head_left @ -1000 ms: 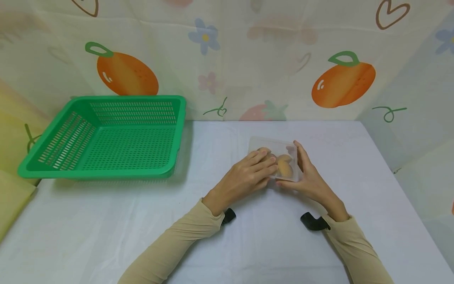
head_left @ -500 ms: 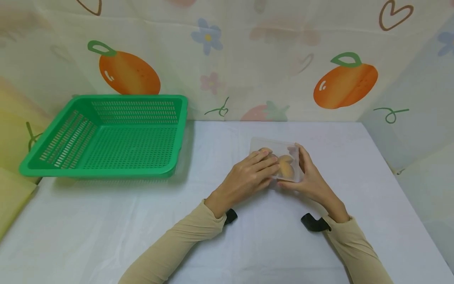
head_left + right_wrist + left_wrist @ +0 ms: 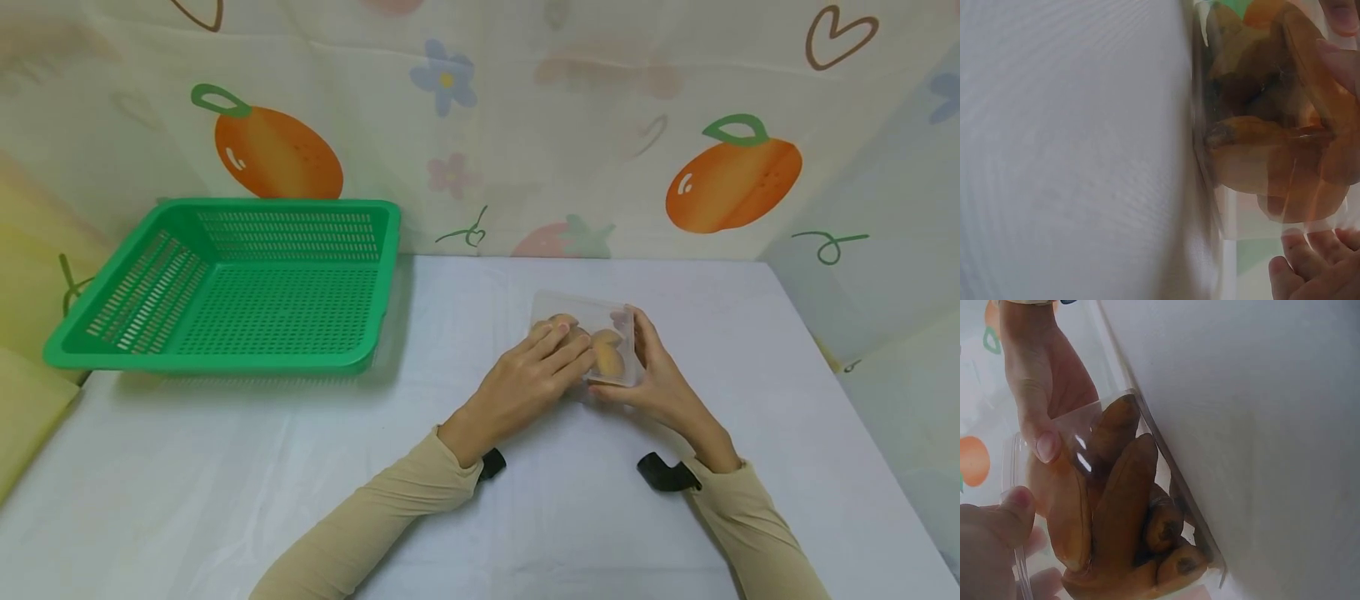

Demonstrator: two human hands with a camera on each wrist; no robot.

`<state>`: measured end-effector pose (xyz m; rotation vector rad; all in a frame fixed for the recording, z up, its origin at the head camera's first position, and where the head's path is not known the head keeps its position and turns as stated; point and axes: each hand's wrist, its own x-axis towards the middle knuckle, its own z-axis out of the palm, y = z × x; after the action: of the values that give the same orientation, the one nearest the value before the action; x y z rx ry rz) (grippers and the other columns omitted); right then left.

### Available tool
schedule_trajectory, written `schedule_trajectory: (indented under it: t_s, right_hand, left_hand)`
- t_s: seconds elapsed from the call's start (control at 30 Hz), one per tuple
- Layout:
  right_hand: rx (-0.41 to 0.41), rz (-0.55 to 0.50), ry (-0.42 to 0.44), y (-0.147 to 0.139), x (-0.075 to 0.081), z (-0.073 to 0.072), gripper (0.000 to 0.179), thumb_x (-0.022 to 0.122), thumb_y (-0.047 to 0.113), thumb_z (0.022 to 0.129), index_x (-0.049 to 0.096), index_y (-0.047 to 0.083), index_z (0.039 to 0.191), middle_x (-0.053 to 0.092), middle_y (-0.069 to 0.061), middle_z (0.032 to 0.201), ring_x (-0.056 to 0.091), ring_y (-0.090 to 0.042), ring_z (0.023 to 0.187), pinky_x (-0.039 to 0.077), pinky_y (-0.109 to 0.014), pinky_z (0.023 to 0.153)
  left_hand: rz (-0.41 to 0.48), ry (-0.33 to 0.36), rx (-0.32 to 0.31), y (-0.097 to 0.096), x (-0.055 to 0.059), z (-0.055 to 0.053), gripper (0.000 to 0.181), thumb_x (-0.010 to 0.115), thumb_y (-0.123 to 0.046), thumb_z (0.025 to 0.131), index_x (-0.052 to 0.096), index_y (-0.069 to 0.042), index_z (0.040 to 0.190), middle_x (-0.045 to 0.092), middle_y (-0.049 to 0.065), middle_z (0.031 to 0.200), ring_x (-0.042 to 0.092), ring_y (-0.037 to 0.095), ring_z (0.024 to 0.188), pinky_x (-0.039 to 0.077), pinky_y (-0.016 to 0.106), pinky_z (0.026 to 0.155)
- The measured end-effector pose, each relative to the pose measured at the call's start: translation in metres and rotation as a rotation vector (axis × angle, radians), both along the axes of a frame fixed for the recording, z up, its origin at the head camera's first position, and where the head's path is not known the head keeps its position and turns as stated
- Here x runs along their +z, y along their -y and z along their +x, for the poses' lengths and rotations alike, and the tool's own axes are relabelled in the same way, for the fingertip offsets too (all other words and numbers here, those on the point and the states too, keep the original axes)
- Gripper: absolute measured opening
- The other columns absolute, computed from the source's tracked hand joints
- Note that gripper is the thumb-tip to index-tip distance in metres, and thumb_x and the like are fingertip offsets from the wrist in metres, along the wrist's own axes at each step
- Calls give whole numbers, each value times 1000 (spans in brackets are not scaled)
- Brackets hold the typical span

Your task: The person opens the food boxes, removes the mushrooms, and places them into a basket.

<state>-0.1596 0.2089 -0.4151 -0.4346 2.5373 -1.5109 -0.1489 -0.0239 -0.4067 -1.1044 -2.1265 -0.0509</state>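
A clear plastic box (image 3: pixel 553 303) stands tilted over the table, its top facing me. Inside lie several elongated, brownish-yellow pieces (image 3: pixel 608 361) with rounded ends; close up, some of these pieces (image 3: pixel 1125 494) show dark tips. My right hand (image 3: pixel 663 385) grips the box, thumb on the near wall and fingers along the right side. My left hand (image 3: pixel 528 379) reaches over the box's top edge, its extended fingers lying on the pieces. In the left wrist view the left thumb (image 3: pixel 1017 506) is at the box rim. A piece under the left fingers is mostly hidden.
A green slotted basket (image 3: pixel 225 362) stands at the back left. White cloth covers the table (image 3: pixel 420 517). A patterned curtain (image 3: pixel 517 125) rises behind the table. Black wrist mounts (image 3: pixel 666 473) show at the sleeves.
The left hand's fingers have shifted slightly over the pieces, uncovering more of one at the back. The right hand keeps its grip on the box. The head view has drifted slightly.
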Motion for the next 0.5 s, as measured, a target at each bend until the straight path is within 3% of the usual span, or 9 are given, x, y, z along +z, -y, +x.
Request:
schedule_trajectory:
  t_s: [0.13,0.23,0.5]
  right_hand:
    - [6,-7,-4,0,-1,0,121,85,11,78,-5,7,159,3,-20,166,4,-41,154,11,-61,122]
    - [18,-18,-29,1,-2,0,120,85,10,77,-2,5,159,9,-22,165,7,-42,153,11,-62,121]
    - [38,-44,-50,0,-3,-2,117,85,7,75,3,5,158,18,-21,162,12,-40,153,12,-63,121]
  left_hand:
    - [-7,-3,2,0,-1,1,29,60,-10,98,66,-15,126,67,-2,129,60,23,126,43,34,112]
    - [15,34,-18,1,-1,-1,30,63,-12,96,67,-15,126,68,-2,129,60,23,126,43,34,112]
    - [154,257,-128,3,-1,-8,39,75,-24,88,69,-16,125,67,-1,130,55,21,130,38,32,116]
